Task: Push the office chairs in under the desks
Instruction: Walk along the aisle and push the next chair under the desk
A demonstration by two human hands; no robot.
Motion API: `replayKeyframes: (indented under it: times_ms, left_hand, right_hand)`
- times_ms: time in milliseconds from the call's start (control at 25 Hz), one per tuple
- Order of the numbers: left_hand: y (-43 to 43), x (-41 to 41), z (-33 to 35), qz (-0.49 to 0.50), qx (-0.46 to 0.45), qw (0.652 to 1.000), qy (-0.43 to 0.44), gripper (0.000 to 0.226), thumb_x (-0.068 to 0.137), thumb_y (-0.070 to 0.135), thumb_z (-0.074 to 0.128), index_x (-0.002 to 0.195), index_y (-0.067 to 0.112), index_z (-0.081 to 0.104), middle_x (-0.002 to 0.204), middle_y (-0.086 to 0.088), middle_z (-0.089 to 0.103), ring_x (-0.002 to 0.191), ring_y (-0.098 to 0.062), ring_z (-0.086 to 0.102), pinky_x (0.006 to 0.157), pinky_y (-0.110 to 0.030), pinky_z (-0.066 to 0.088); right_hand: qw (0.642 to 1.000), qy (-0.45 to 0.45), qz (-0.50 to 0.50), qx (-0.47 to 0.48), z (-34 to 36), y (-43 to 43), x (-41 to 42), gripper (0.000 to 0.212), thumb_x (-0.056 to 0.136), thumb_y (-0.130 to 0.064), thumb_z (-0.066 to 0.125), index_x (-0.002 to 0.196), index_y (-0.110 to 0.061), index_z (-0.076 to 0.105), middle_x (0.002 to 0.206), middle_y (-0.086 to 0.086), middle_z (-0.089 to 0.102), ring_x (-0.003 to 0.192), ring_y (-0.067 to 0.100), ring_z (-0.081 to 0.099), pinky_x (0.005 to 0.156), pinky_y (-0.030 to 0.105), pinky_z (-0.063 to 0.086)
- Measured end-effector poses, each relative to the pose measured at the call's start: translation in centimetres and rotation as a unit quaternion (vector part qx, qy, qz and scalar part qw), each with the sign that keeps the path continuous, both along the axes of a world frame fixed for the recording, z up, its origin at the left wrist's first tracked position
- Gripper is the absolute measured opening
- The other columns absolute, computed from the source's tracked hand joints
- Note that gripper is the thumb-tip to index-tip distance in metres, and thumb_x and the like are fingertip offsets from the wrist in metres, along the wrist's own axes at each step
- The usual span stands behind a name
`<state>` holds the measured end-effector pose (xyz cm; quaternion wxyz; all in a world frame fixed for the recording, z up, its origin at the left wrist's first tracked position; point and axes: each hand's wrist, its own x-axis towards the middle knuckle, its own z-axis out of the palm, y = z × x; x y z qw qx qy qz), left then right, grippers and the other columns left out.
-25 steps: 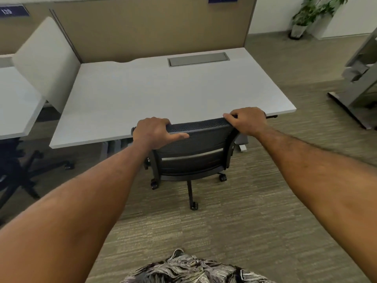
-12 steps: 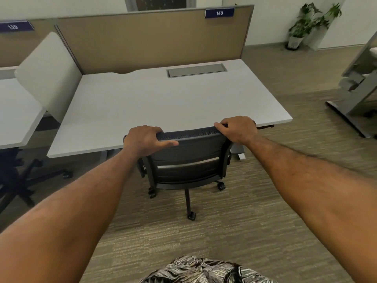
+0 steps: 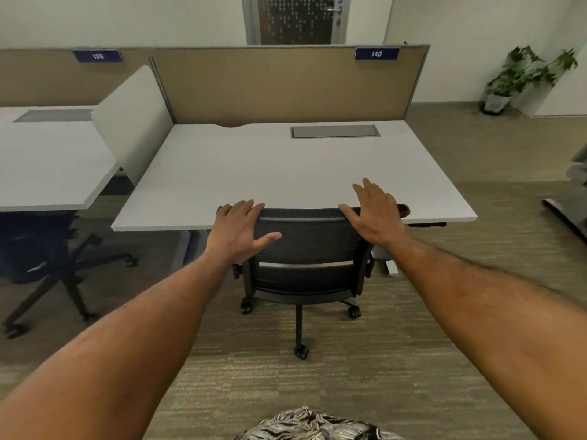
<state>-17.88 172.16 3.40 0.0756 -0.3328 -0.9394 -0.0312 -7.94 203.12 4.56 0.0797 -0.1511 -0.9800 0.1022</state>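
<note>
Nearest the wearer, well in front of the desk (image 3: 286, 173), a black-and-white leaf-patterned garment (image 3: 311, 423) fills the bottom edge; two bare forearms reach from there toward the desk over striped brown carpet (image 3: 365, 376).

The office chair (image 3: 305, 255), black with a mesh back, stands at the middle of the desk's front edge; its seat is tucked beneath the top, the top of its backrest meets that edge, and its castors rest on the carpet just in front of the desk.

The left hand (image 3: 239, 230) lies flat on the backrest's left top corner, fingers straight and reaching over the rim toward the desk, thumb spread across the mesh; it grips nothing. The right hand (image 3: 374, 214) is spread wide at the backrest's right top corner, fingers straight and pointing out over the desk top; the heel of the palm sits at the rim, though I cannot tell whether it presses; it holds nothing.

Left of the desk, a second dark chair (image 3: 47, 249) sits partly under a neighbouring white desk (image 3: 47, 166); a white side screen (image 3: 133, 122) stands between the two desks.

At the back of the desk a grey cable hatch (image 3: 335, 131) is set into the top; behind it rises a tan partition (image 3: 286, 84) with a blue label reading 140 (image 3: 376, 54); a label reading 139 (image 3: 97, 56) sits further left.

Beyond the desk to the right stands a potted plant (image 3: 524, 74); behind the partition is a patterned glass door (image 3: 295, 19).
</note>
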Motion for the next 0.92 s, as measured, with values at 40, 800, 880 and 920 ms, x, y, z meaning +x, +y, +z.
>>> replayKeyframes:
  times_ms: [40, 800, 880, 920]
  left_hand:
    - [-0.8, 0.3, 0.3, 0.013, -0.021, 1.000, -0.001, 0.103, 0.085, 0.091, 0.015, 0.157, 0.019, 0.034, 0.161, -0.011, 0.039, 0.148, -0.029, 0.035, 0.122, -0.052, 0.023]
    - [-35.3, 9.9, -2.2, 0.399, -0.021, 0.916, 0.029, 0.109, 0.083, 0.091, 0.006, 0.164, 0.019, -0.003, 0.172, -0.011, -0.011, 0.158, -0.026, -0.014, 0.125, -0.056, -0.009]
    - [-38.7, 10.9, -3.0, 0.423, -0.009, 0.906, 0.017, 0.109, 0.082, 0.090, 0.008, 0.165, 0.018, 0.000, 0.172, -0.011, -0.009, 0.158, -0.026, -0.012, 0.125, -0.056, -0.009]
    - [-40.6, 11.5, -3.4, 0.435, -0.004, 0.900, 0.016, 0.109, 0.082, 0.089, 0.009, 0.165, 0.018, 0.002, 0.173, -0.011, -0.008, 0.158, -0.026, -0.011, 0.125, -0.056, -0.009]
  right_hand:
    - [1.000, 0.002, 0.013, 0.000, 0.3, -0.8, -0.3, 0.076, 0.102, -0.064, 0.036, 0.161, -0.018, 0.025, 0.170, 0.011, 0.014, 0.155, 0.029, 0.016, 0.125, 0.052, 0.015]
    - [0.908, 0.044, 0.405, 0.096, -1.6, -38.7, -11.5, 0.101, 0.086, -0.089, 0.017, 0.163, -0.028, -0.006, 0.168, 0.006, -0.024, 0.153, 0.025, -0.026, 0.121, 0.056, -0.018]
    - [0.892, 0.043, 0.439, 0.099, -2.1, -44.0, -12.0, 0.101, 0.088, -0.088, 0.021, 0.164, -0.027, -0.004, 0.169, 0.007, -0.021, 0.153, 0.025, -0.025, 0.119, 0.055, -0.022]
    - [0.884, 0.042, 0.454, 0.099, -2.4, -46.7, -12.2, 0.101, 0.088, -0.088, 0.022, 0.164, -0.026, -0.003, 0.169, 0.007, -0.020, 0.153, 0.025, -0.025, 0.118, 0.055, -0.024]
